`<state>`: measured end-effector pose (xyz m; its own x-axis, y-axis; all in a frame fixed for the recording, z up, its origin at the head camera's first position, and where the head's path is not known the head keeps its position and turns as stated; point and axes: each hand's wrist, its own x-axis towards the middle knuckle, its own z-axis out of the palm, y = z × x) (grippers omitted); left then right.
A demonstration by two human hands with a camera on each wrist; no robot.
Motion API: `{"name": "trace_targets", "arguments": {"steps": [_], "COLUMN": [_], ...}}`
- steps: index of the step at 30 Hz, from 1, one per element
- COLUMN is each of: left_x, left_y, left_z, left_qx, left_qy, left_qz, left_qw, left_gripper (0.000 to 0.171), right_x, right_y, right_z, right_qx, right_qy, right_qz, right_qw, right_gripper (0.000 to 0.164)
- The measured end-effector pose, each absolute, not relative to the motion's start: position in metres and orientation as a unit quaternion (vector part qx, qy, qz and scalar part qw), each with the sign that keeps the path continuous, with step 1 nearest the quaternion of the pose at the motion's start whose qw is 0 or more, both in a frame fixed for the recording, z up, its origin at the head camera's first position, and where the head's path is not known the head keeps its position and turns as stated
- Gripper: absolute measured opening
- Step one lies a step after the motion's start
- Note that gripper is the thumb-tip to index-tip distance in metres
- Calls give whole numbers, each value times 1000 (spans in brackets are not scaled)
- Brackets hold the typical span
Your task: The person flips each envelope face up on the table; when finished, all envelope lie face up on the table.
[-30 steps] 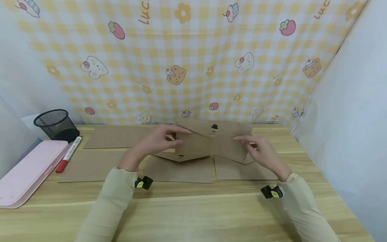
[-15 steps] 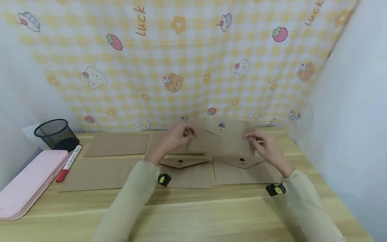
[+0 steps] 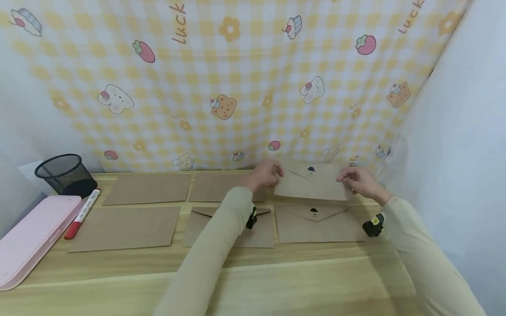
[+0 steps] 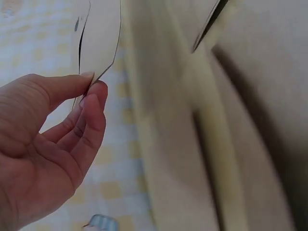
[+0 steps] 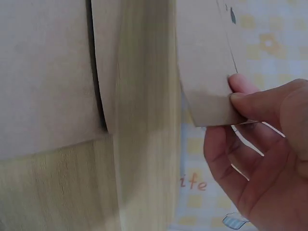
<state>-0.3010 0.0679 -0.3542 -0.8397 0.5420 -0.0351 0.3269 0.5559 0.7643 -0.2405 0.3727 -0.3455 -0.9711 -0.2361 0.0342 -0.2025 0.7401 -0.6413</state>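
A brown kraft envelope with a small hat-and-moustache print on its flap is held up at the back right of the table. My left hand pinches its left edge between thumb and fingers, plain in the left wrist view. On the opposite edge, my right hand pinches with the thumb in front, near a corner in the right wrist view. Just in front lies another printed envelope, its pointed flap facing up. My left forearm crosses over a third flapped envelope, hiding part of it.
Plain brown envelopes lie in rows at the left, one at the back, one in front. Another lies back centre. A red-capped marker, a black mesh pen holder and a pink case stand far left. A checked curtain hangs behind.
Both hands have carried the envelope to the right, my left hand farthest. The plain envelope at back centre has come into view from behind it.
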Motion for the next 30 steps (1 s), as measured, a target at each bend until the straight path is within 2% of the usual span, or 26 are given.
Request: {"name": "trace_targets", "arguments": {"steps": [6,9,13,18,19,24,27,30], "left_x": [-298,-296,-295,-294,-294,-295,-301,-310], "left_y": [82,87,94,102,104,106,100,83], "left_z": [-368,-373,-374,-371,-370,-370,-372,-369], "left_qx": [239,221,206,196,193,181,189,219], "left_qy": [916,929,947,964,967,975,969,953], "left_qz": [308,279,225,145,131,100,129,169], "left_qw": [94,99,104,105,99,82,97,125], "left_gripper": [12,17,22,11,12,15,7,4], "right_x": [-251,-258,-269,-280,-280,-277,-275,-273], "right_y": [368,365,361,359,359,360,361,363], "right_z": [-355,-363,-372,-377,-377,-373,-372,-369], "right_qx": [-109,-105,-91,-40,-26,26,27,3], "right_qy": [948,956,976,989,989,990,991,991], "right_qz": [-294,-269,-193,-137,-135,-128,-119,-132], "right_qw": [49,57,35,42,48,61,52,3], "right_gripper": [17,16,15,5,6,38,42,35]}}
